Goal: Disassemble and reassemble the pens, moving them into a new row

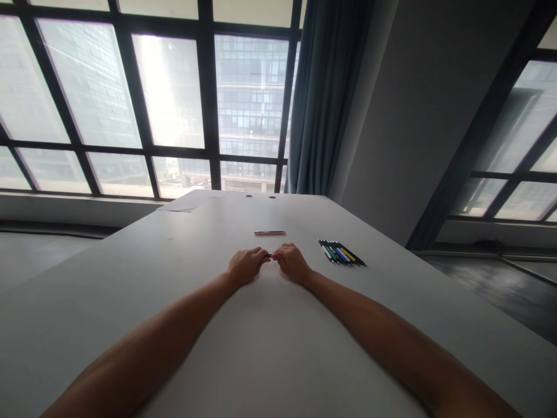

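Over the middle of the white table (209, 232), my left hand (249, 264) and my right hand (292, 262) almost meet, fingers closed in a pinch. Between their fingertips shows the short dark middle of a slim pen (270, 255); the fingers hide the rest of it. A touch of red shows at my right fingertips. Just beyond the hands, a pink and black pen (270, 233) lies crosswise on the table. To the right of my right hand several dark pens (341, 253) with white, green, blue and yellow parts lie side by side in a slanted row.
White paper sheets (191, 201) lie at the table's far left. Two small dark round pieces (249, 196) are near the far edge. Behind the table stand large framed windows (248, 93), a blue curtain (324, 104) and a grey pillar (418, 116).
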